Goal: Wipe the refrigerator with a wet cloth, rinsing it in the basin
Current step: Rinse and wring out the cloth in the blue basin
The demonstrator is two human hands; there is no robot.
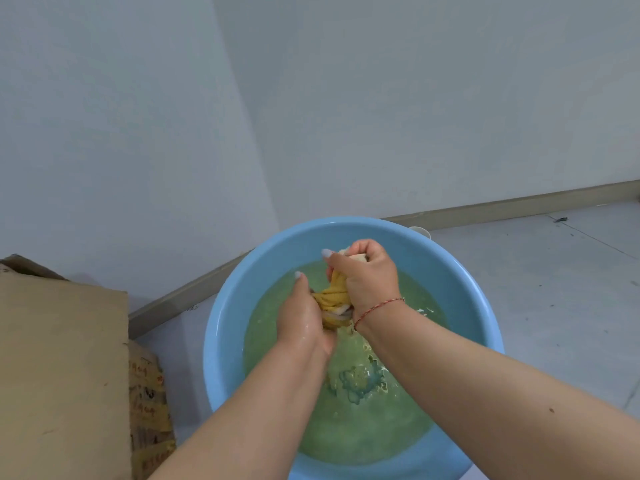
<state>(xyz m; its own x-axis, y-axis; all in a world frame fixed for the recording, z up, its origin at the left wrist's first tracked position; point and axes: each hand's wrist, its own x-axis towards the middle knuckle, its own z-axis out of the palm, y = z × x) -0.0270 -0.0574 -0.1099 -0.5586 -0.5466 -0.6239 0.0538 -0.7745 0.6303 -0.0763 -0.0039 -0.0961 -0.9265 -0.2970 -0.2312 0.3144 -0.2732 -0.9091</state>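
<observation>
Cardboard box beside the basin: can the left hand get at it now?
Probably not at once. The left hand and right hand both grip the twisted cloth over the basin. Nothing stands between it and the box.

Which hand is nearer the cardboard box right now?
Left. The left hand grips the lower end of the cloth over the basin, on the side toward the cardboard box. The right hand grips the cloth's upper end, farther from the box.

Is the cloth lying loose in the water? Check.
No: both the left hand and right hand grip the cloth above the basin.
</observation>
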